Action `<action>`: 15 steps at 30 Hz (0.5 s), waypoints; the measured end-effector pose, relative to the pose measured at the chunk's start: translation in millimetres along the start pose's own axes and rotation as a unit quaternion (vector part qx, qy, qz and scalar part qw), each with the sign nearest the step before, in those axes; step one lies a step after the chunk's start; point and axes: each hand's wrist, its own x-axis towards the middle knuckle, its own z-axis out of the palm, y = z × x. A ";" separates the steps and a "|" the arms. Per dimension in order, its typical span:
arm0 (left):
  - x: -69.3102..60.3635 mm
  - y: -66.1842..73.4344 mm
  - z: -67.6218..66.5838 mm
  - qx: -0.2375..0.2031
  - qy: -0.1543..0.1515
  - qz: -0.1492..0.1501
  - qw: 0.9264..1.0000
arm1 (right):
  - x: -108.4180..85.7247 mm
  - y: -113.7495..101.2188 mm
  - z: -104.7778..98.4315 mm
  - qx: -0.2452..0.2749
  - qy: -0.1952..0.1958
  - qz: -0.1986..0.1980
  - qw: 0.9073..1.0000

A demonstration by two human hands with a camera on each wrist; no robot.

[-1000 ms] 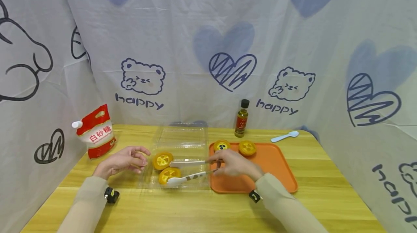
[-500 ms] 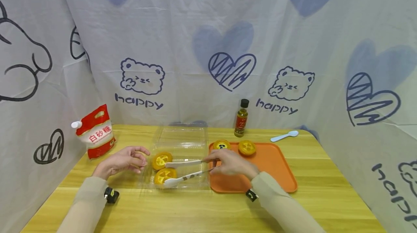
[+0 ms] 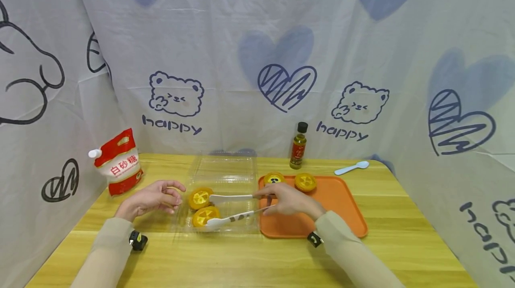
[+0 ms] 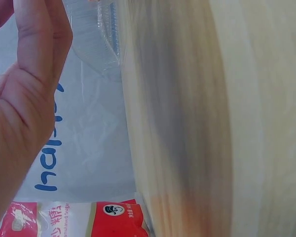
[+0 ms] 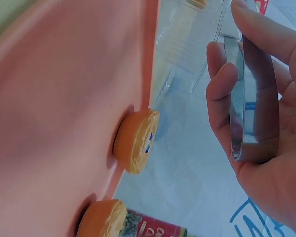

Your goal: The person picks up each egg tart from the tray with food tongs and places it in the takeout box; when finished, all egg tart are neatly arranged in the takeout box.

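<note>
My right hand (image 3: 287, 198) grips a pair of tongs (image 3: 231, 198) with white tips and a bent metal handle (image 5: 256, 108). The tongs reach left over a clear plastic box (image 3: 237, 227), arms spread apart. Inside it, one egg tart (image 3: 200, 198) sits behind another egg tart (image 3: 205, 216). One white tip is beside the rear tart; the other overlaps the front tart's near right edge. Whether they touch is unclear. My left hand (image 3: 154, 198) hovers by the box's left side, fingers loosely bent, holding nothing; the left wrist view shows it partly.
An orange tray (image 3: 334, 216) lies right of the box, under my right hand. On it are a tart with dark dots (image 3: 274, 179) and a plain tart (image 3: 305, 182). Behind stand an oil bottle (image 3: 298, 147) and a sugar bag (image 3: 122, 163). A spoon (image 3: 352, 168) lies back right.
The tongs moved left with the front tart shifting left, then drew back slightly right with their tips a little wider apart. My left hand stayed still.
</note>
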 end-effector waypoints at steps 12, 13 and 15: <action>-0.5 1.3 1.6 -0.002 -0.004 0.005 1.000 | -1.0 7.8 2.7 0.004 0.005 -0.019 1.000; -0.6 1.0 1.5 -0.002 -0.004 0.005 1.000 | -0.7 7.3 3.4 0.001 0.005 -0.019 1.000; -0.6 0.3 1.1 -0.002 -0.003 0.004 1.000 | -0.4 5.8 4.2 -0.002 0.005 -0.019 1.000</action>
